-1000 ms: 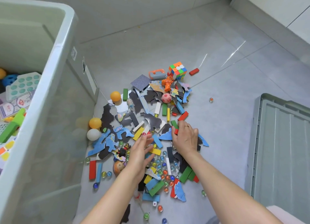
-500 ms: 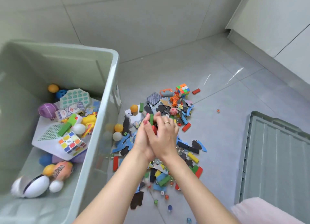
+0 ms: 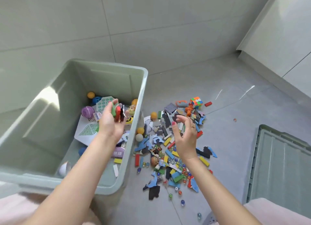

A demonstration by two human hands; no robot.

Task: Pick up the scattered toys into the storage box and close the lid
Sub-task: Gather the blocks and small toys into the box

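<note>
A person's left hand (image 3: 112,122) hangs over the open storage box (image 3: 142,96), its fingers curled round a small clutch of pieces, among them a green block and a red block (image 3: 117,113); whether the handful is being let go cannot be told. The right hand (image 3: 185,137) hovers above the pile on the tiled floor (image 3: 235,157), fingers loosely bent and holding nothing. By the look of it the job is partly done: the pale green plastic box already holds balls, a purple ball (image 3: 87,111), a perforated white tray (image 3: 87,130) and flat packets, but a broad scatter remains just beside the box's right wall. Left on the glossy grey tiles are flat foam puzzle pieces in blue and black, small rectangular blocks in red, yellow, green and blue, many glass marbles (image 3: 182,202), smooth orange and white balls against the box wall, and a colour cube (image 3: 196,102) at the pile's far edge. The ribbed lid (image 3: 282,165), the same pale green plastic, lies flat on the floor at the right edge, well apart from the box, still to be fitted.
</note>
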